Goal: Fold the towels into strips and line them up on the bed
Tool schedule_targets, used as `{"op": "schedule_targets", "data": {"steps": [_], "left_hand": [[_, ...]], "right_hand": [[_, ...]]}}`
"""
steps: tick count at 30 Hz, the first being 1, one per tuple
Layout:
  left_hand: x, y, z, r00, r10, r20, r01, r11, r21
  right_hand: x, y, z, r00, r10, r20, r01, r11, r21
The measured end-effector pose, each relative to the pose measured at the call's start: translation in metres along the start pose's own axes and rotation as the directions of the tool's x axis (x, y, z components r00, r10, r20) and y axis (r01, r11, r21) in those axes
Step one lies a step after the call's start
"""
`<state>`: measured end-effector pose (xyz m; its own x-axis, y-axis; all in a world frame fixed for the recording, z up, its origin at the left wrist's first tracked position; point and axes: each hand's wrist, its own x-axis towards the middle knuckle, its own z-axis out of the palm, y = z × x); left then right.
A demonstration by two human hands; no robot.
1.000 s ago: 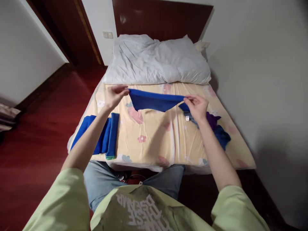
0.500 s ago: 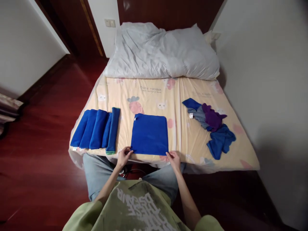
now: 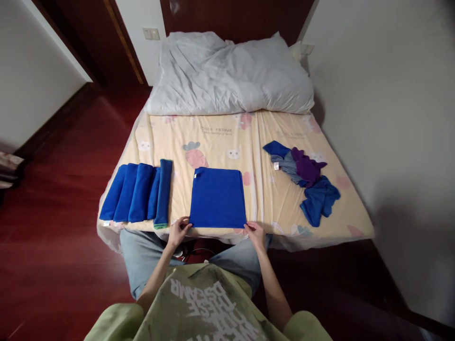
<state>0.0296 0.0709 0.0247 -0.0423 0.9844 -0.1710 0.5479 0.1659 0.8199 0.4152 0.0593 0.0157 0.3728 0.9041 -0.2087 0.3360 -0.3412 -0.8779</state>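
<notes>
A blue towel (image 3: 218, 198) lies flat in a near-square on the bed, with a small white tag at its far left corner. At its near left corner, my left hand (image 3: 179, 230) pinches the cloth between thumb and fingers. My right hand (image 3: 256, 233) grips the near right corner the same way. To the left, several rolled or folded blue towels (image 3: 140, 192) lie side by side; the rightmost one (image 3: 163, 193) has a green edge. On the right, a loose heap holds a purple cloth (image 3: 307, 166), a grey-blue cloth (image 3: 286, 166) and a crumpled blue cloth (image 3: 320, 199).
The bed (image 3: 213, 142) has a yellow sheet printed with carrots and cat faces. A bulky whitish quilt (image 3: 231, 78) lies across its head end. A white wall (image 3: 384, 118) runs along the right, and dark red floor (image 3: 64, 199) extends to the left.
The view has shifted slightly, so the scene sits a little further left. Both hands keep hold of the towel's near corners, and the towel lies as before.
</notes>
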Motion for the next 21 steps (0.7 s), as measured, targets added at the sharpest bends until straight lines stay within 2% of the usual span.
{"op": "schedule_targets", "data": {"steps": [8,11,16,19,21], "left_hand": [[-0.001,-0.003,-0.002,0.996,0.079,-0.05,-0.078,0.997,0.026],[-0.001,-0.002,-0.004,0.997,0.077,-0.017,-0.076,0.995,0.058],[0.001,0.004,-0.01,0.999,0.007,0.05,-0.012,0.994,0.106],[0.008,0.009,-0.016,0.991,-0.039,0.128,0.028,0.996,0.085],[0.015,0.012,-0.022,0.982,-0.064,0.18,0.05,0.995,0.081]], "right_hand": [[-0.001,-0.006,-0.001,0.991,0.119,0.058,-0.108,0.981,-0.162],[0.0,-0.007,-0.002,0.991,0.111,0.068,-0.092,0.965,-0.245],[0.01,-0.002,-0.007,0.988,0.083,0.134,-0.035,0.945,-0.325],[0.024,0.001,-0.009,0.985,0.074,0.156,-0.016,0.938,-0.345],[0.039,-0.002,-0.008,0.989,0.025,0.147,0.031,0.929,-0.368]]}}
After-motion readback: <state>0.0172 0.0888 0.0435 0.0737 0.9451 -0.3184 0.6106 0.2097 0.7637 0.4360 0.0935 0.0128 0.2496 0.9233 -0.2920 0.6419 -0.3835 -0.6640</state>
